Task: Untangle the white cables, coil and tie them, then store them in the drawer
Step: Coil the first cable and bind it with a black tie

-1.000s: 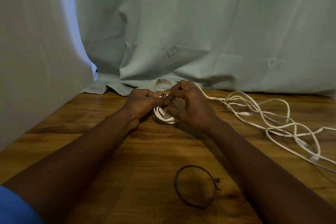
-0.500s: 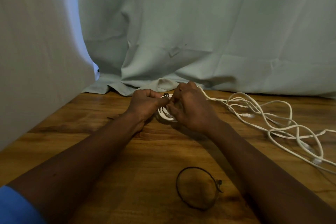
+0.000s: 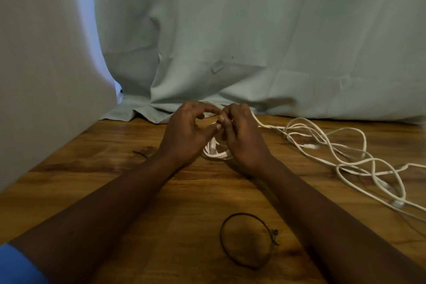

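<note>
Your right hand (image 3: 244,138) pinches the top of one coil (image 3: 216,154) on the table (image 3: 161,191); whether your curled left hand (image 3: 184,136) grips it, I cannot tell. Tying looks unfinished, the loose cables (image 3: 345,160) to its right lie tangled, and no drawer shows

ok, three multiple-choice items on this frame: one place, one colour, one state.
1. Where is the thin black looped tie? A: on the brown wooden table, nearer the person than the coiled white cable. B: on the cloth. C: round the cables.
2. Colour of the fabric sleeve at bottom left? A: red. B: blue. C: white.
3. The loose white cables at right are: A: tied. B: boxed. C: tangled, spread out.
A: bare wood under it. B: blue edge shows. C: strands cross.
</note>
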The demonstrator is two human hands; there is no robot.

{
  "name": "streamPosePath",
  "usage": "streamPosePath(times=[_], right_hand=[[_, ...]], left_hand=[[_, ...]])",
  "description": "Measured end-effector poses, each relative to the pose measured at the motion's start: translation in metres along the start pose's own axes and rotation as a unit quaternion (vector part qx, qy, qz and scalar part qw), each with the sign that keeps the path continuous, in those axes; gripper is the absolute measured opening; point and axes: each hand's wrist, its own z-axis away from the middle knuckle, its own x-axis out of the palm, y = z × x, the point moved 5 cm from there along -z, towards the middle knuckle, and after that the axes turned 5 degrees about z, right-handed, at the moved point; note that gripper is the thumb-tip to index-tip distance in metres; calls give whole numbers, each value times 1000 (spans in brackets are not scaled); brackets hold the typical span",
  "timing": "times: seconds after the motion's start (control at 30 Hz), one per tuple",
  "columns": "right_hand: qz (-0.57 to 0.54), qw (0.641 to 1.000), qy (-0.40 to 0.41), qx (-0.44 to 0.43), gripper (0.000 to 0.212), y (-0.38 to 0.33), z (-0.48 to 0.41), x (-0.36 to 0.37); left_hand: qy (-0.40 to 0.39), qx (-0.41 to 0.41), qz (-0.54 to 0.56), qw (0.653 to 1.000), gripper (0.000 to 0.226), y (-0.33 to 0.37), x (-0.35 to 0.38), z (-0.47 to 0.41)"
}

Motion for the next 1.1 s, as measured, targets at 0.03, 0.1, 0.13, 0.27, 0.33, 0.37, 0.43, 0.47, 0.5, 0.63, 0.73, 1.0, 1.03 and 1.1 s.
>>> streamPosePath(times=[0.03,0.1,0.13,0.27,0.33,0.37,0.43,0.47,0.5,0.63,0.73,1.0,1.03,1.1], right_hand=[[-3,1000,-1,-11,18,-2,0,-1],[-26,999,14,-17,17,-1,-2,-2],[-40,999,23,-13,16,0,-3,-2],[-101,994,45,13,11,1,-5,-2],[-190,979,48,62,9,1,-4,-3],[-231,968,42,86,12,2,-4,-3],[-256,959,28,114,18,5,-5,-1],[-246,962,22,116,21,6,-5,-1],[-232,966,16,115,23,7,-6,0],[-228,964,28,132,27,9,-6,2],[-284,942,63,169,26,10,-1,4],[-517,798,64,303,30,6,1,24],[-529,788,62,308,31,5,2,25],[-539,780,62,312,34,1,3,26]], left_hand=[[12,12,2,1000,27,3,-2,-1],[32,12,30,999,19,5,-2,-2],[41,0,50,998,15,6,-2,-1],[65,-67,174,980,6,3,2,1],[70,-86,199,974,3,0,2,0],[70,-95,203,972,3,-3,2,-1],[75,-114,204,969,3,-7,2,-1],[85,-123,208,967,3,-9,1,-1],[99,-132,213,963,2,-11,0,-1],[120,-120,193,966,5,-4,-1,-1],[123,-91,177,972,13,5,0,1],[140,-61,174,973,15,10,-5,-2],[138,-60,175,973,15,10,-6,-2],[131,-56,173,975,15,10,-6,-4]])
